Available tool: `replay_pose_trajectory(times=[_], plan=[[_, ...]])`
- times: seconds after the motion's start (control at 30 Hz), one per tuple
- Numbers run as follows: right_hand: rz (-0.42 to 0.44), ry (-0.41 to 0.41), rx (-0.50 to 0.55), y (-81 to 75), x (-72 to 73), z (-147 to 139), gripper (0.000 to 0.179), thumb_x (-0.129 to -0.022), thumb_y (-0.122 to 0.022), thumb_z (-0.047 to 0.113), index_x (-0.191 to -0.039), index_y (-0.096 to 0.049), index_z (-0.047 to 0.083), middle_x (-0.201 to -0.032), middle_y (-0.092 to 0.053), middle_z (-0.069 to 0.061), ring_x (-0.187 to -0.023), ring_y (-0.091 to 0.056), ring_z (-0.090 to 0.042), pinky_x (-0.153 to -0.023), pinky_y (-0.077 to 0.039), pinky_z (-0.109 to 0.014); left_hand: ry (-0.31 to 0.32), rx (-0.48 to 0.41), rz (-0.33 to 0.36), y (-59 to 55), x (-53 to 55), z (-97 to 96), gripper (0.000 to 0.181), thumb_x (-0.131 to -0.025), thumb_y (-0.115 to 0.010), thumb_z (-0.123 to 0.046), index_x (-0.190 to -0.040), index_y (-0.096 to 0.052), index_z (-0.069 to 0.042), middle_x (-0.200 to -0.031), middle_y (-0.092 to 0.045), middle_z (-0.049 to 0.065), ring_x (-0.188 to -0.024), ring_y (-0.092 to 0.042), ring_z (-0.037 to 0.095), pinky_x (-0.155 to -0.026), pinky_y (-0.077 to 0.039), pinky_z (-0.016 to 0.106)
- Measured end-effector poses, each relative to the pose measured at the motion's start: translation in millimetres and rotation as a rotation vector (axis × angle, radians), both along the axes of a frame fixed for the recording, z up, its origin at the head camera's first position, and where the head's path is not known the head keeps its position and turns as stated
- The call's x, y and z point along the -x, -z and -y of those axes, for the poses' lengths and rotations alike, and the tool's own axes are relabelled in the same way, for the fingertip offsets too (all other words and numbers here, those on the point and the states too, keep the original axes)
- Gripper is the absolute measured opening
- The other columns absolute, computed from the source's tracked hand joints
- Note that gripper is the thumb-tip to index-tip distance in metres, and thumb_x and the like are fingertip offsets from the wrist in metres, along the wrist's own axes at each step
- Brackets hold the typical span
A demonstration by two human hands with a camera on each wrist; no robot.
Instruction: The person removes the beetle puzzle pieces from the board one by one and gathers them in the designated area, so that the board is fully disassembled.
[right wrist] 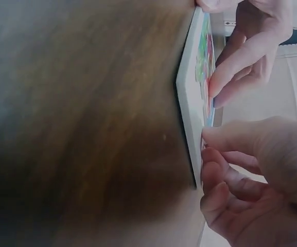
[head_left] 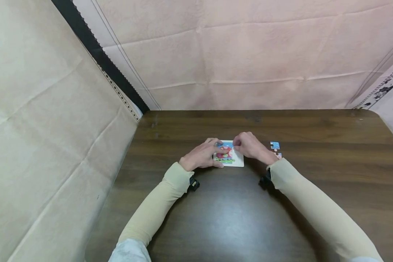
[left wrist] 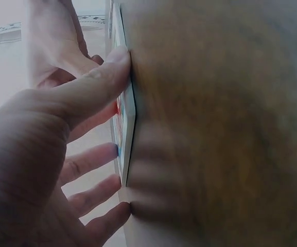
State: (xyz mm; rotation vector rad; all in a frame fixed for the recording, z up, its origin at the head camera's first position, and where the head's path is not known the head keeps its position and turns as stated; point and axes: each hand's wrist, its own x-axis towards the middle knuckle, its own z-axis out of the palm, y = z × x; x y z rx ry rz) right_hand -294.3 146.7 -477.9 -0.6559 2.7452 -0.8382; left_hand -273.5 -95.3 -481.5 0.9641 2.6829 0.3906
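A small white-framed jigsaw board (head_left: 238, 161) lies flat on the table, its colourful picture filling the left part and the right part bare white. My left hand (head_left: 205, 154) rests over its left side, the thumb at the near edge and the spread fingers on the picture and far-left corner. In the left wrist view that thumb (left wrist: 99, 82) touches the board's edge. My right hand (head_left: 250, 146) is at the board's upper right, thumb and forefinger pinching a puzzle piece against the surface. The fingers mostly hide this piece, also in the right wrist view.
Right of my right hand lie loose puzzle pieces, one blue (head_left: 274, 145) and another (head_left: 279, 155) partly hidden by the wrist. The brown wooden table (head_left: 229, 214) ends at a pale cloth wall (head_left: 249, 65) behind, with another cloth (head_left: 59, 138) on the left.
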Motion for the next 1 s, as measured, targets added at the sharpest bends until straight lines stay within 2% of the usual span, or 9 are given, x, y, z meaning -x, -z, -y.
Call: replay_pose_trajectory(times=[0.17, 0.3, 0.4, 0.5, 0.6, 0.7, 1.0], plan=[[0.042, 0.021, -0.01, -2.3, 2.6, 1, 0.024, -0.105, -0.071, 0.008, -0.124, -0.076, -0.007, -0.119, -0.077, -0.027, -0.096, -0.074, -0.033, -0.089, -0.064, -0.046, 0.013, 0.002, 0.0, -2.2, 0.0, -1.1, 0.07, -0.094, -0.083, -0.051, -0.157, -0.059, -0.03, -0.157, -0.048, 0.004, -0.149, -0.037, 0.027, -0.116, -0.05, 0.041], [0.068, 0.024, -0.027, -3.8, 3.8, 2, 0.023, -0.107, -0.068, 0.01, -0.122, -0.073, -0.006, -0.113, -0.075, -0.025, -0.086, -0.068, -0.027, -0.076, -0.058, -0.035, 0.013, 0.003, 0.004, -2.6, 0.6, -1.1, 0.069, -0.094, -0.083, -0.051, -0.156, -0.06, -0.029, -0.159, -0.047, 0.004, -0.15, -0.037, 0.027, -0.117, -0.049, 0.042], [0.079, 0.033, -0.027, -3.8, 3.2, 3, 0.021, -0.107, -0.068, 0.01, -0.121, -0.073, -0.005, -0.111, -0.074, -0.023, -0.083, -0.065, -0.025, -0.073, -0.054, -0.031, 0.012, 0.005, 0.008, -2.7, 1.1, -0.7, 0.07, -0.094, -0.083, -0.051, -0.157, -0.06, -0.029, -0.158, -0.047, 0.004, -0.15, -0.037, 0.027, -0.119, -0.049, 0.043], [0.077, 0.04, 0.0, -3.7, 1.4, 5, 0.022, -0.106, -0.069, 0.01, -0.123, -0.07, -0.004, -0.113, -0.073, -0.023, -0.087, -0.066, -0.026, -0.077, -0.057, -0.035, 0.007, 0.0, 0.014, -2.7, 1.3, 0.0, 0.07, -0.094, -0.083, -0.051, -0.157, -0.059, -0.03, -0.158, -0.047, 0.004, -0.15, -0.036, 0.027, -0.12, -0.048, 0.044], [0.072, 0.042, 0.035, -4.2, -1.5, 8, 0.03, -0.104, -0.073, 0.008, -0.13, -0.065, -0.003, -0.118, -0.073, -0.025, -0.097, -0.071, -0.032, -0.089, -0.064, -0.044, 0.009, -0.009, 0.014, -2.8, 1.3, 0.5, 0.07, -0.094, -0.083, -0.051, -0.157, -0.059, -0.031, -0.158, -0.047, 0.004, -0.15, -0.037, 0.027, -0.12, -0.049, 0.045], [0.069, 0.038, 0.046, -4.2, -3.8, 10, 0.039, -0.102, -0.076, 0.007, -0.137, -0.062, -0.004, -0.123, -0.074, -0.028, -0.106, -0.073, -0.037, -0.097, -0.064, -0.052, 0.016, -0.014, 0.008, -2.7, 1.4, 0.8, 0.07, -0.095, -0.083, -0.05, -0.157, -0.059, -0.031, -0.159, -0.047, 0.004, -0.15, -0.037, 0.027, -0.12, -0.049, 0.045], [-0.005, 0.041, 0.016, -2.7, -4.1, 13, 0.038, -0.098, -0.079, 0.006, -0.133, -0.07, -0.005, -0.124, -0.075, -0.028, -0.112, -0.073, -0.041, -0.1, -0.062, -0.055, 0.006, -0.018, 0.011, -0.3, 1.3, 1.6, 0.069, -0.094, -0.084, -0.05, -0.156, -0.062, -0.03, -0.162, -0.048, 0.005, -0.15, -0.039, 0.028, -0.122, -0.048, 0.048]])
